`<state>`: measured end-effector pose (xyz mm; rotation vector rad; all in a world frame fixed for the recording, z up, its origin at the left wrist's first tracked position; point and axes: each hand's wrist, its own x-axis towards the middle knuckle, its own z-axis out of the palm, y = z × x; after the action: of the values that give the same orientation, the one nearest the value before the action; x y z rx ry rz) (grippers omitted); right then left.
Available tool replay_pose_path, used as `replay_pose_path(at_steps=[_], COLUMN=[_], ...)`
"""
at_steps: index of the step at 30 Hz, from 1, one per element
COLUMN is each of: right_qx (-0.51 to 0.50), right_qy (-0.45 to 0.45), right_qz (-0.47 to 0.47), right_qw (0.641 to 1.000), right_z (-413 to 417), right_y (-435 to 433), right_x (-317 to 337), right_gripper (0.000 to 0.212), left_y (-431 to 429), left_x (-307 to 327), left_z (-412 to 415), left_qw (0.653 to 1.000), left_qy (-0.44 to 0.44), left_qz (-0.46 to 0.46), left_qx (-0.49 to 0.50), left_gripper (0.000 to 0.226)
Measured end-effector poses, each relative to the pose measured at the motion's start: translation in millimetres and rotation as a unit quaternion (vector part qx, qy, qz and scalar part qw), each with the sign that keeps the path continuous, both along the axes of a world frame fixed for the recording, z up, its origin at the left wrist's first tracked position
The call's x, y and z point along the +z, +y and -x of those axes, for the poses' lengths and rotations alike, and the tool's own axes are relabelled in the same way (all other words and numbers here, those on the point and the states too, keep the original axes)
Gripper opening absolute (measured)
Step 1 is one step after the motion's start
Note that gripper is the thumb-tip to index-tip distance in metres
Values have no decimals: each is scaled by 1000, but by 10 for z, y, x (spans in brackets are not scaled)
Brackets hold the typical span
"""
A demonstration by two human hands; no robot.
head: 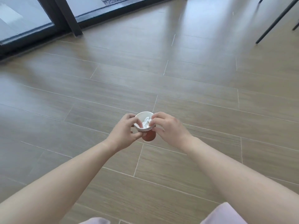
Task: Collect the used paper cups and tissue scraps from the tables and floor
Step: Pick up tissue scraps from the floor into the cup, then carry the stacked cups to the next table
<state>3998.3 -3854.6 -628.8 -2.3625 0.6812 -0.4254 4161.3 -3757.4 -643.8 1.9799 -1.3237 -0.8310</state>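
Observation:
A stack of nested paper cups (148, 137), white inside and orange-brown outside, is held in front of me above the floor. White tissue scraps (146, 122) lie crumpled inside the top cup. My left hand (125, 132) grips the stack at its left side, fingers wrapped around the rims. My right hand (168, 126) holds the right rim, its fingertips pinching at the tissue in the cup's mouth.
A brown wood-look tiled floor (194, 81) spreads all around. A dark-framed glass sliding door (68, 18) runs along the top left. Thin black furniture legs (275, 21) stand at the top right. My knees in pale trousers (224, 215) show at the bottom edge.

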Motion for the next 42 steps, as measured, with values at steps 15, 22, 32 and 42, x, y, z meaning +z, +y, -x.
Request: replay_pose_path(at_steps=[15, 22, 32, 42], right_qx=[-155, -204, -270, -370], right_qy=[-95, -130, -129, -126], right_qz=[-33, -44, 21, 57], right_qw=[983, 969, 954, 919], right_z=[1277, 1842, 2473, 2546], right_y=[-456, -544, -367, 560], right_x=[4392, 5172, 5510, 5597], right_gripper=[16, 18, 17, 20], left_y=[-556, -791, -860, -329], left_x=[4657, 5471, 5703, 5828], left_z=[1274, 1773, 2293, 2279], left_qw=[996, 990, 968, 943], left_qy=[-4, -22, -79, -72], left_qz=[83, 119, 184, 199], left_qx=[-19, -75, -152, -256], left_gripper=[13, 10, 9, 7])
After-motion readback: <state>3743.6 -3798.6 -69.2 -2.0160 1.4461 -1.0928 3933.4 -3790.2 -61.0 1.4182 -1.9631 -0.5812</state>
